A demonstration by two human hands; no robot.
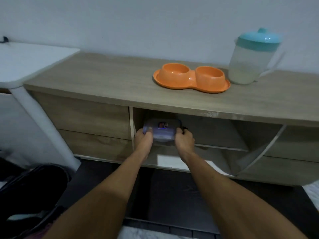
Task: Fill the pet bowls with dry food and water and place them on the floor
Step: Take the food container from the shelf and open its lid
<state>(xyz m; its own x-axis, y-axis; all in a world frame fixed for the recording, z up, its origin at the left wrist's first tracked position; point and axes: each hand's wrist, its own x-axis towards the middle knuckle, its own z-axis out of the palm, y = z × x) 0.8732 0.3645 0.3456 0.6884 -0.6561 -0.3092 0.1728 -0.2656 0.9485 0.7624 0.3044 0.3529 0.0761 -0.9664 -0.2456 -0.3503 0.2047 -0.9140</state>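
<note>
left hand, right hand, both gripping

The lidded container in the open shelf is blurred and half covered by the left hand and right hand, its contents unreadable, while the counter runs off the right edge.

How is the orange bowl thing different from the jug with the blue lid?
The orange double bowl is low, wide and open on top; the jug is tall with a teal lid closing it. The bowl is solid orange and both cups look empty; the jug is cloudy see-through, and its contents are unclear. The jug has a handle; the bowl has none. Both stand upright on the wooden cabinet top.
</note>
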